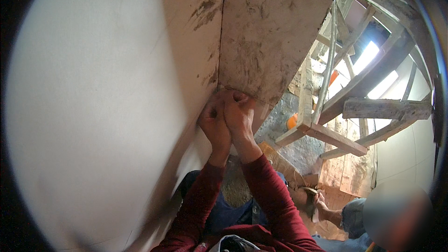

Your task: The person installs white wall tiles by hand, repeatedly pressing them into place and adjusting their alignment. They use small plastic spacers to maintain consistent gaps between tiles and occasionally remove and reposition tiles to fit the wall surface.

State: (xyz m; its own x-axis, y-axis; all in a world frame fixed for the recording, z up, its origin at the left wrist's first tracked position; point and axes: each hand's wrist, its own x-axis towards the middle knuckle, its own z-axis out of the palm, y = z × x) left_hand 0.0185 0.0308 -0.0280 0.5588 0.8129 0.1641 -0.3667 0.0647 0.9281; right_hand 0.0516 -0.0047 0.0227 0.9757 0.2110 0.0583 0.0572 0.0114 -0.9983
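The large tile (270, 28) looks smooth and matt, smeared with grey mortar. Right of it, the scaffold planks (354, 107) are rough, weathered wood.

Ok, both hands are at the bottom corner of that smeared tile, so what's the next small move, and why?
Probably keep pressing that corner in. The left hand and right hand are bunched side by side at the lower edge of the smeared tile, right by the joint with the neighbouring tile. Whether the two faces sit flush cannot be told.

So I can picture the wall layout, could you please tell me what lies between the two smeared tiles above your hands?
In the head view, only a thin dark joint line separates the left tile from the right tile.
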